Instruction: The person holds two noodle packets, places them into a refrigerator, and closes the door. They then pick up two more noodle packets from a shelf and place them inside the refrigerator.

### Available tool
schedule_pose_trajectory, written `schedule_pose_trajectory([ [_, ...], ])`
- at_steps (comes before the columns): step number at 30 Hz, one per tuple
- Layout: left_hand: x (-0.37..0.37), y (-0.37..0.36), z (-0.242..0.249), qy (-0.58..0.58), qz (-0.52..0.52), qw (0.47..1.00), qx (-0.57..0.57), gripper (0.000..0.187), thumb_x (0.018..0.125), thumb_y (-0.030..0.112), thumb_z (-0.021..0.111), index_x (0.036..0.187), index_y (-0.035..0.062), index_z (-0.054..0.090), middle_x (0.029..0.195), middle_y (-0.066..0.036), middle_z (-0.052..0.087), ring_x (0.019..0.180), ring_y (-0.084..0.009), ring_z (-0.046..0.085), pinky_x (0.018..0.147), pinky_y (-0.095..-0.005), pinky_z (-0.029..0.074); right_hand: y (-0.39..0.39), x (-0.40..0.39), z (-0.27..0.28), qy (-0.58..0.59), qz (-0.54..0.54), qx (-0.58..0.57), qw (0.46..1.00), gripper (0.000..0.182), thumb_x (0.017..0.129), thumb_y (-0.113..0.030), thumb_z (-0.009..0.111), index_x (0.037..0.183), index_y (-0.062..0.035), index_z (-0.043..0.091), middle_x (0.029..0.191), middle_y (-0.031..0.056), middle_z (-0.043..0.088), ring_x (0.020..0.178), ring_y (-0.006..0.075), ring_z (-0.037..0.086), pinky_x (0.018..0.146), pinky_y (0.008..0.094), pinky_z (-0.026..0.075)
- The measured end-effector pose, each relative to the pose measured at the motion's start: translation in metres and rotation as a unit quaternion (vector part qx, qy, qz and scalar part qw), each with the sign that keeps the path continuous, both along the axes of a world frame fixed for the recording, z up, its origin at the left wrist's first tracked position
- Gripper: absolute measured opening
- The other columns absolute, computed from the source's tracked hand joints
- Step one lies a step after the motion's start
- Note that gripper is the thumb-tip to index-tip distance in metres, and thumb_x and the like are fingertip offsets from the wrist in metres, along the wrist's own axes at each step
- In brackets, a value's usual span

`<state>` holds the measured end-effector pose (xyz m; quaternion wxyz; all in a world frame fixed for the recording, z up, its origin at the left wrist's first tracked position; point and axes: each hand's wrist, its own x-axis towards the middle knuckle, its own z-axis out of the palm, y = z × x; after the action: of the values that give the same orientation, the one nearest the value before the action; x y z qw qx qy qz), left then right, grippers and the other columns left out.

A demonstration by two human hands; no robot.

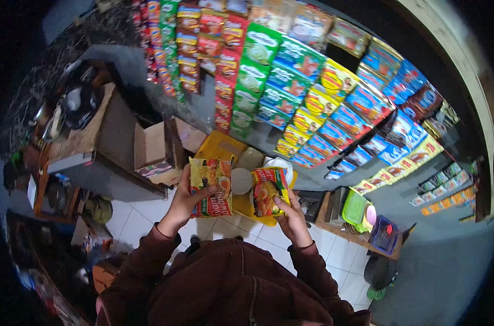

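Note:
My left hand (181, 202) grips a yellow and red instant noodle packet (217, 182) by its left side, thumb across the front. In my right hand (293, 216) is a second instant noodle packet (266, 187), red, yellow and green, pinched at its lower right. Both packets are held up at about chest height, fronts toward me and a small gap apart. Behind them is a yellow surface (221, 144) bearing a round whitish item (240, 181), partly hidden by the packets.
Strips of colourful sachets (290, 81) hang along the wall ahead. An open cardboard box (151, 146) stands at left beside a wooden cabinet (103, 127). To the right, a low wooden shelf (342, 231) carries a green container (355, 209) and a blue plastic box (384, 234). White floor tiles (230, 231) lie below.

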<state>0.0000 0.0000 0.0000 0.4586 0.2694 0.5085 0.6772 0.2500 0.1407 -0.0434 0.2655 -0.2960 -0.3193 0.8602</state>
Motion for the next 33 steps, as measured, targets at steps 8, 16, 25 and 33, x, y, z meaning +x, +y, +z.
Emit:
schedule_pose_trajectory([
  [8, -0.034, -0.092, -0.011, 0.030, 0.119, 0.992, -0.007, 0.061, 0.080, -0.002, 0.072, 0.130, 0.0032, 0.037, 0.123, -0.010, 0.056, 0.111, -0.0162, 0.058, 0.094, -0.0320, 0.049, -0.035, -0.076, -0.006, 0.021, 0.113, 0.126, 0.985, 0.055, 0.090, 0.002, 0.054, 0.142, -0.0024, 0.036, 0.135, 0.0140, 0.051, 0.123, 0.0258, 0.053, 0.100, 0.0398, 0.046],
  [16, -0.063, -0.197, -0.004, -0.029, 0.201, 0.979, 0.012, 0.060, 0.079, -0.003, 0.073, 0.127, 0.0035, 0.037, 0.114, -0.010, 0.063, 0.101, -0.0172, 0.065, 0.088, -0.0327, 0.054, -0.098, -0.153, -0.001, 0.048, 0.177, 0.037, 0.982, 0.045, 0.093, -0.002, 0.053, 0.136, 0.0004, 0.040, 0.130, 0.0147, 0.055, 0.120, 0.0274, 0.055, 0.100, 0.0424, 0.047],
  [25, -0.085, -0.285, -0.020, -0.035, 0.308, 0.950, -0.027, 0.060, 0.076, -0.004, 0.076, 0.125, 0.0030, 0.042, 0.105, -0.010, 0.068, 0.093, -0.0143, 0.066, 0.085, -0.0300, 0.053, -0.156, -0.226, -0.003, 0.064, 0.241, 0.013, 0.968, 0.041, 0.090, -0.005, 0.059, 0.128, 0.0001, 0.045, 0.126, 0.0139, 0.056, 0.116, 0.0252, 0.058, 0.099, 0.0408, 0.047],
  [33, -0.098, -0.282, -0.029, -0.029, 0.391, 0.920, -0.013, 0.051, 0.078, -0.003, 0.075, 0.121, 0.0033, 0.047, 0.102, -0.006, 0.067, 0.091, -0.0122, 0.065, 0.083, -0.0278, 0.052, -0.135, -0.267, -0.037, 0.041, 0.294, 0.088, 0.951, 0.040, 0.090, -0.020, 0.058, 0.125, -0.0013, 0.051, 0.123, 0.0117, 0.061, 0.113, 0.0256, 0.060, 0.100, 0.0403, 0.045],
])
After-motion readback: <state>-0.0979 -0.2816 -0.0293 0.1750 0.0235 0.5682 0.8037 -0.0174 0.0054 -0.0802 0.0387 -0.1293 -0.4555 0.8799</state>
